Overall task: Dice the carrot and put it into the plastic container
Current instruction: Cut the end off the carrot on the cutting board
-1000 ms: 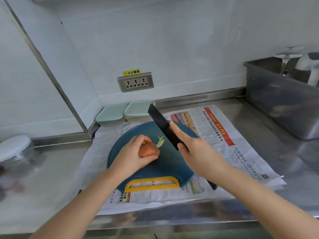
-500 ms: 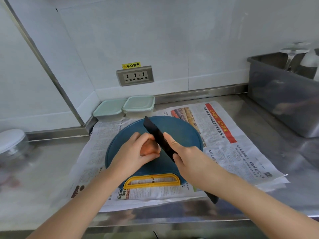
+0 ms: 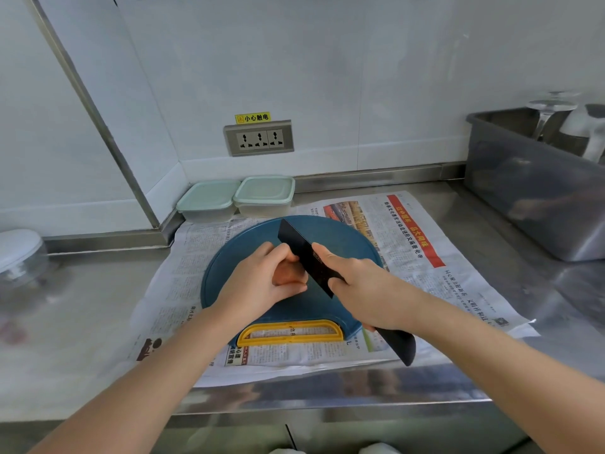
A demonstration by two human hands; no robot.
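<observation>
left hand holds carrot on cutting board | right hand grips knife against carrot

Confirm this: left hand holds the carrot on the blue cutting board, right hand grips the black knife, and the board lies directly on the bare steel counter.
One thing is wrong: in the head view the blue cutting board lies on a spread newspaper, not directly on the steel counter. Otherwise right: left hand holds the carrot, right hand grips the black knife.
</observation>
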